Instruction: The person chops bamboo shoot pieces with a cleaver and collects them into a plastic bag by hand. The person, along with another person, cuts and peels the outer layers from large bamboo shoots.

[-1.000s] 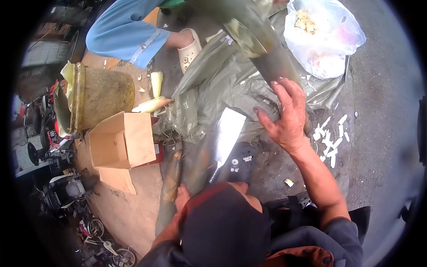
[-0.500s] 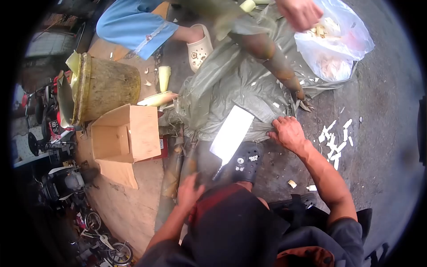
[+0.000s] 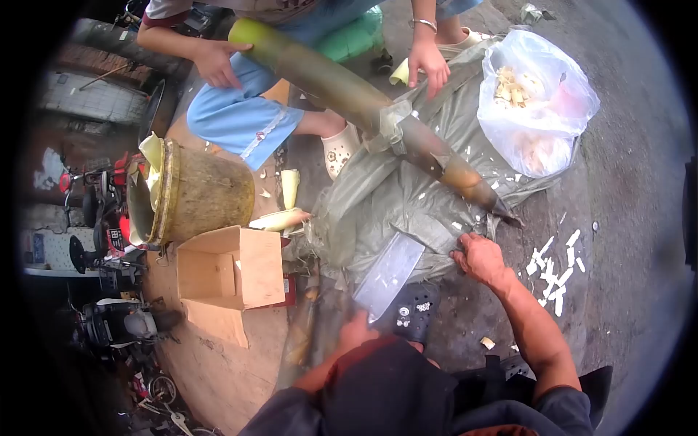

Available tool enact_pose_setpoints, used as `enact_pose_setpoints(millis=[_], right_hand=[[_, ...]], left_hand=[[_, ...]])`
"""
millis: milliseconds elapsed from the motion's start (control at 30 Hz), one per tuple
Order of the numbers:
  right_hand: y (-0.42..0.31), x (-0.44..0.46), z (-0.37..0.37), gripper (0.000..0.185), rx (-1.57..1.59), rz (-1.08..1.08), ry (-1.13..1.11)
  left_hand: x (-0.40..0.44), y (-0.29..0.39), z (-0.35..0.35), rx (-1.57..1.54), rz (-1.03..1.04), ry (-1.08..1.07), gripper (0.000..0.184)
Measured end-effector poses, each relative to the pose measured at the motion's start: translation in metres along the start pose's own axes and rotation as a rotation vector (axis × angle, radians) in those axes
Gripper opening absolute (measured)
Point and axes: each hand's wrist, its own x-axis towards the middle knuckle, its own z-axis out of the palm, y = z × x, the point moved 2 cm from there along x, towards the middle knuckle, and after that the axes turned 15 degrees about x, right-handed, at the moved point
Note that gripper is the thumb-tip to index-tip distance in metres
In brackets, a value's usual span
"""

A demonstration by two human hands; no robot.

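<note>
1. Here, the left hand [image 3: 355,332], blurred, looks clamped on the handle end of the cleaver [image 3: 393,270]; the handle itself is hidden.
2. The cleaver's blade slants away from that hand, its far end close over the near edge of the grey sheet [image 3: 378,196].
3. The right hand [image 3: 480,257] touches the same edge, fingers bent; whether they pinch the sheet or only rest on it, I cannot tell.
4. A black clog [image 3: 423,307] sits on the ground [image 3: 625,218] between the two hands.
5. Across the sheet slants a long stalk [image 3: 356,107], its pale end up by a co-worker's hand [image 3: 218,62], its brown tip low, near the right hand.
6. The co-worker's other hand [image 3: 429,69], fingers down, hangs beside the stalk, apart from it.
7. A clear bag [image 3: 522,154] with yellowish chunks [image 3: 511,87] stands on the sheet's far right; white strips [image 3: 558,280] lie beyond the right hand.
8. On the left, an open box [image 3: 262,267] stands near a tilted bucket [image 3: 212,190].
</note>
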Motion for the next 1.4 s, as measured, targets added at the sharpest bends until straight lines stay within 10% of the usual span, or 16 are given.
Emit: enact_pose_setpoints(millis=[100,267,567,900,1400], right_hand=[[-0.02,0.005,-0.02,0.038,0.037,0.113,-0.11],[-0.091,0.028,-0.07,0.075,0.005,-0.435,0.559],[-0.086,0.142,-0.108,0.117,0.149,-0.105,0.097],[-0.105,0.179,-0.104,0.097,0.471,-0.153,0.094],[-0.094,0.061,-0.164,0.091,0.202,-0.086,0.16]], left_hand=[[-0.026,-0.032,-0.018,-0.27,0.016,-0.08,0.032],[-0.042,-0.074,0.012,-0.372,0.209,0.221,0.026],[-0.034,-0.041,-0.029,-0.587,0.05,0.33,0.026],[-0.024,-0.039,-0.014,-0.755,0.022,-0.079,0.03],[-0.01,-0.035,0.001,-0.721,0.092,0.187,0.025]])
